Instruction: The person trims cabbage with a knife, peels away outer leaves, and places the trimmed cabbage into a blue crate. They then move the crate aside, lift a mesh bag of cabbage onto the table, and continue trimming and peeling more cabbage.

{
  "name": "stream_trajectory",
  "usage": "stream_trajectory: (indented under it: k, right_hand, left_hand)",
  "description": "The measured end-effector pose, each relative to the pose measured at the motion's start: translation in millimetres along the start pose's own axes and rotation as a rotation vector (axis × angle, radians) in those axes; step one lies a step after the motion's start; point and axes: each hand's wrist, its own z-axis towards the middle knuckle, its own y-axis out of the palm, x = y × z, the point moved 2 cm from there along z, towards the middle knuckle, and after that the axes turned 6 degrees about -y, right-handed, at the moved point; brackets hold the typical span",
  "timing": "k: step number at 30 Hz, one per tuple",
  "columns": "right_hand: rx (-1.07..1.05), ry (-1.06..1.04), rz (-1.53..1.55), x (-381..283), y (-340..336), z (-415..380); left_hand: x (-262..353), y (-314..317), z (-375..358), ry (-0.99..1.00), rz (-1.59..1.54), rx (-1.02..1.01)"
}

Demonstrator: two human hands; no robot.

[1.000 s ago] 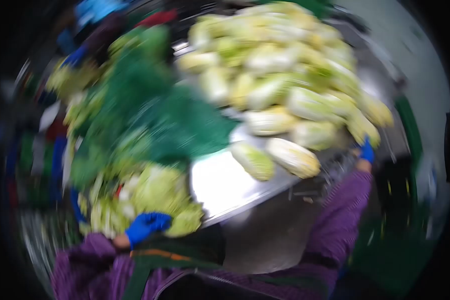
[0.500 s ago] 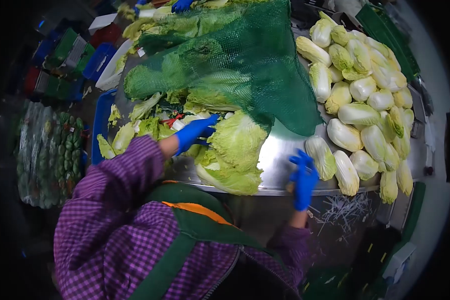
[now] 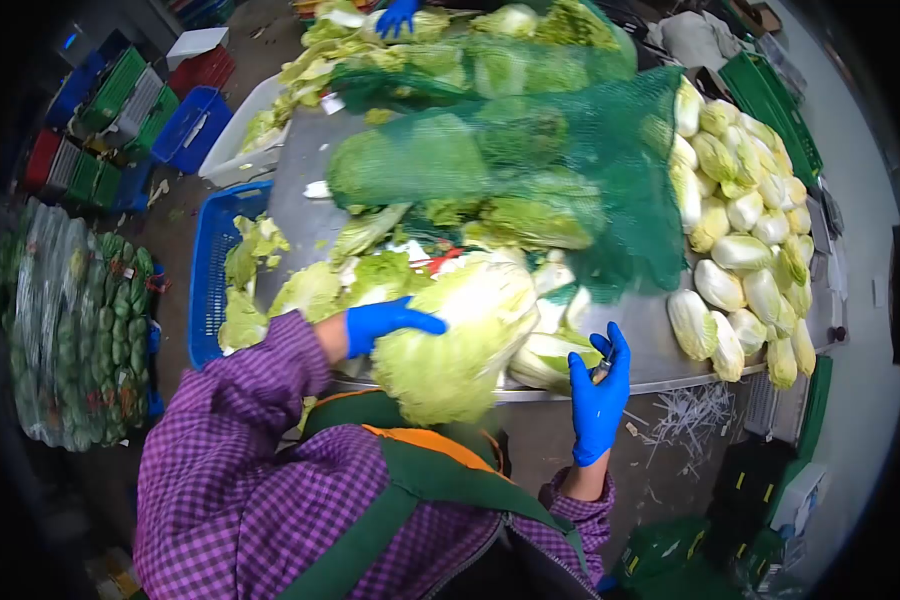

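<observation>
A blue crate (image 3: 208, 290) holds torn leaves. The left hand (image 3: 382, 322) lies flat on a big cabbage (image 3: 455, 335) at the surface (image 3: 650, 330) edge; the right hand (image 3: 600, 395) grips a small tool. Netted cabbages (image 3: 490, 165) wait; trimmed ones (image 3: 745, 240) are piled right, so trimming looks about midway.

No text, label, brand, number or sign can be read anywhere in view.
</observation>
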Motion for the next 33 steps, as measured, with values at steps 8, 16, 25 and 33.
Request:
stream_trajectory:
  k: [8, 16, 25, 33]
  right_hand:
    - [-0.676, -0.019, 0.280, -96.3, 203.3, -62.5]
    - [-0.733, 0.124, 0.284, -59.1, 337.8, -115.7]
    - [-0.761, -0.032, 0.082, -46.3, 357.5, -125.2]
    - [-0.922, -0.061, -0.133, -47.5, 369.0, -110.5]
  left_hand:
    - [-44.1, -166.1, -204.2, 0.680, 1.220, 0.623]
    - [-80.3, -239.1, -180.4, 0.416, 1.421, 1.111]
    - [-93.4, -216.9, -165.4, 0.531, 1.491, 1.311]
    - [-82.7, -218.2, -162.2, 0.475, 1.500, 1.336]
